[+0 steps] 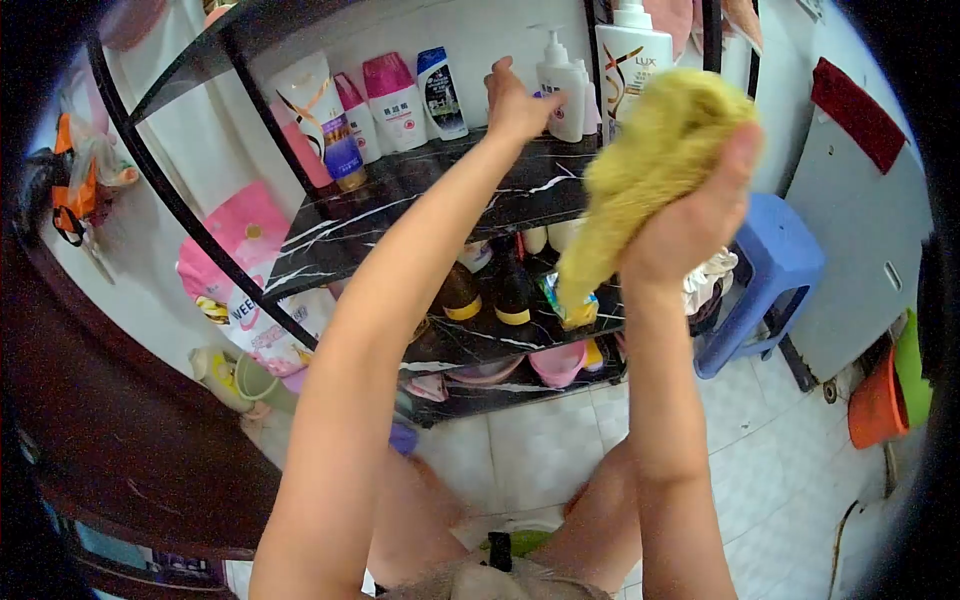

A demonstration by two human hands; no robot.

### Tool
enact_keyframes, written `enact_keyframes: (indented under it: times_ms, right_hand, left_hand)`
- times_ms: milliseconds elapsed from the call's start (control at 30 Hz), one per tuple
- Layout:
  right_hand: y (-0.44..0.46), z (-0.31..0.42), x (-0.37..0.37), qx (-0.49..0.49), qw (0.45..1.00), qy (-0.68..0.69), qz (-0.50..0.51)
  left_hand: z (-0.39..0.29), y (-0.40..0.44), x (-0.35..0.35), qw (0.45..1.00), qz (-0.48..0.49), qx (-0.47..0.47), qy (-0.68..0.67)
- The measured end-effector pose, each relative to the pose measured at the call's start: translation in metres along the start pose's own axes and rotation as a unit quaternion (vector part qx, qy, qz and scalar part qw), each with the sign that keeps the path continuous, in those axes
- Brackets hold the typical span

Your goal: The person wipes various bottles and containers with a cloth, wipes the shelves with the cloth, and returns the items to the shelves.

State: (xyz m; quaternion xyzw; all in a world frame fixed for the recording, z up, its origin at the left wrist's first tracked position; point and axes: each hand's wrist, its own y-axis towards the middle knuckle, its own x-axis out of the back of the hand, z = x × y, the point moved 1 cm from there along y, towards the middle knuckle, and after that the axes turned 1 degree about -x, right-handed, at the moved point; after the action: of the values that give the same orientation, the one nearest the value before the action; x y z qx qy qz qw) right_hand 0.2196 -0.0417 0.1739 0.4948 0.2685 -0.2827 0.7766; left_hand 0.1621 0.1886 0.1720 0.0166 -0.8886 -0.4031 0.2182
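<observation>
My left hand [522, 104] reaches over the black marbled shelf [400, 215], beside a white pump bottle [563, 95]. Its fingers are apart, and the thumb side is close to or touching that bottle. My right hand [690, 225] holds a yellow-green cloth [665, 160] up in front of the shelf's right part, partly over a large white LUX pump bottle [632, 55]. Left of my left hand stand a dark blue and white bottle [441, 93], a white bottle with a pink cap [395, 100] and a white and purple tube [335, 130].
Lower shelves hold dark bottles [511, 290] and a pink basin [558, 363]. A blue stool [775, 250] stands right, with an orange bin [875, 400] beyond it. A pink bag [250, 290] is at the left. The shelf has black metal posts [180, 200].
</observation>
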Motion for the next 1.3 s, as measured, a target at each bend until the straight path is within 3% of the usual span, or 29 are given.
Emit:
enact_keyframes:
  times_ms: [67, 167, 267, 400, 600, 667, 733, 800, 900, 1000, 1133, 1200, 1233, 1300]
  right_hand:
    - [0.023, 0.002, 0.008, 0.071, 0.993, 0.027, -0.089]
    - [0.037, 0.010, 0.022, 0.060, 0.995, 0.040, -0.074]
    - [0.042, 0.014, 0.028, 0.058, 0.994, 0.051, -0.074]
    - [0.044, 0.013, 0.029, 0.047, 0.995, 0.057, -0.067]
    - [0.037, 0.018, 0.022, 0.014, 0.995, 0.079, -0.053]
    - [0.032, 0.019, 0.018, -0.013, 0.996, 0.070, -0.044]
    - [0.026, 0.013, 0.015, -0.048, 0.996, 0.074, -0.023]
    - [0.016, 0.006, 0.011, -0.068, 0.996, 0.048, -0.010]
    - [0.001, -0.008, 0.004, -0.095, 0.992, -0.040, 0.068]
    - [-0.009, -0.022, -0.003, -0.054, 0.980, -0.089, 0.170]
    - [-0.016, -0.028, -0.014, 0.067, 0.973, -0.140, 0.168]
    - [-0.018, -0.025, -0.016, 0.170, 0.933, -0.237, 0.212]
    - [-0.014, -0.029, -0.014, 0.254, 0.888, -0.317, 0.214]
    - [-0.013, -0.030, -0.017, 0.270, 0.870, -0.358, 0.208]
  left_hand:
    - [0.015, 0.016, -0.014, 0.998, -0.024, -0.002, 0.062]
    - [0.021, 0.022, -0.031, 0.996, 0.070, 0.055, 0.000]
    - [0.032, 0.027, -0.050, 0.993, 0.093, 0.070, -0.038]
    - [0.035, 0.030, -0.056, 0.996, 0.066, 0.051, 0.041]
    - [0.008, -0.006, 0.000, 0.985, 0.107, 0.089, 0.104]
    - [0.011, -0.022, 0.020, 0.994, 0.058, 0.042, 0.084]
    - [0.006, -0.041, 0.046, 0.996, 0.073, 0.015, 0.041]
    - [-0.029, -0.073, 0.074, 0.998, 0.046, 0.022, 0.031]
    - [-0.047, -0.105, 0.093, 0.999, -0.003, -0.002, 0.047]
    - [-0.059, -0.123, 0.100, 0.999, -0.014, -0.021, 0.019]
    - [-0.068, -0.140, 0.100, 0.993, -0.059, -0.070, 0.077]
    - [-0.065, -0.149, 0.098, 0.992, -0.041, -0.063, 0.096]
    - [-0.060, -0.155, 0.097, 0.987, -0.037, -0.106, 0.119]
    - [-0.056, -0.166, 0.097, 0.986, -0.029, -0.111, 0.120]
